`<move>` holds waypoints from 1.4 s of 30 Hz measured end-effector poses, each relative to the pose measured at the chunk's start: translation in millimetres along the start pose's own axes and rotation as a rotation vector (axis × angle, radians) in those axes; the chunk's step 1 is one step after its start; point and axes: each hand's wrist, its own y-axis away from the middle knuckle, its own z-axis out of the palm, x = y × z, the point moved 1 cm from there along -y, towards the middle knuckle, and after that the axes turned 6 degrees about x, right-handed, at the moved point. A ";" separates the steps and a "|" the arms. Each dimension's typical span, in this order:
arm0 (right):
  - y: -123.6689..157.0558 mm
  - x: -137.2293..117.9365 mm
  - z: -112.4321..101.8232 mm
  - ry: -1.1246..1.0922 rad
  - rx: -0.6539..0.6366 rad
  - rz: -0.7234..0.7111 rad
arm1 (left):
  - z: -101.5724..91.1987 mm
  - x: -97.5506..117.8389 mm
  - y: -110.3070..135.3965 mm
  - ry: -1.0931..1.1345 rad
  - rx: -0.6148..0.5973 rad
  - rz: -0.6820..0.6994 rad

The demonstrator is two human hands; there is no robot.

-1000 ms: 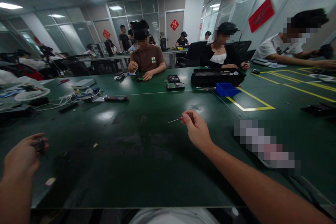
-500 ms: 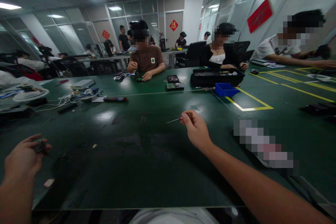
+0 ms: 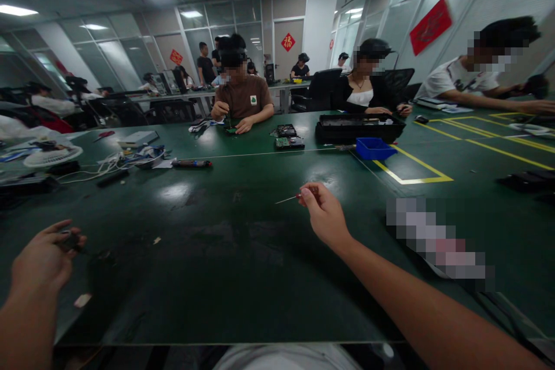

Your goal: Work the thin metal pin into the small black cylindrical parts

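My right hand [image 3: 324, 215] is raised over the middle of the green table [image 3: 225, 254] and is closed on a small red-handled screwdriver [image 3: 289, 198] whose thin metal shaft points left. My left hand [image 3: 41, 259] is at the near left edge, fingers pinched round a small dark part [image 3: 69, 239] that I cannot identify. Both forearms reach in from the bottom of the view.
A blue bin [image 3: 373, 148] and a long black case [image 3: 359, 126] stand ahead on the right by yellow floor-tape lines [image 3: 411, 170]. Circuit boards [image 3: 288, 137] lie mid-table. Cables, a white fan [image 3: 51, 156] and tools crowd the far left. Several people sit across the table.
My left hand has shifted slightly right and down with the dark part. My right hand and the screwdriver have hardly moved.
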 end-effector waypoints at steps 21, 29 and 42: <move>4.0 -2.9 4.0 0.068 -0.168 0.041 | 67.7 -1.5 88.4 -0.102 -0.535 0.075; 5.3 -5.8 3.4 0.130 -0.190 0.033 | 131.0 12.4 192.8 -0.265 -0.959 0.515; 5.5 -8.0 2.0 0.198 -0.167 -0.007 | 164.6 -14.2 287.0 -0.233 -1.269 0.732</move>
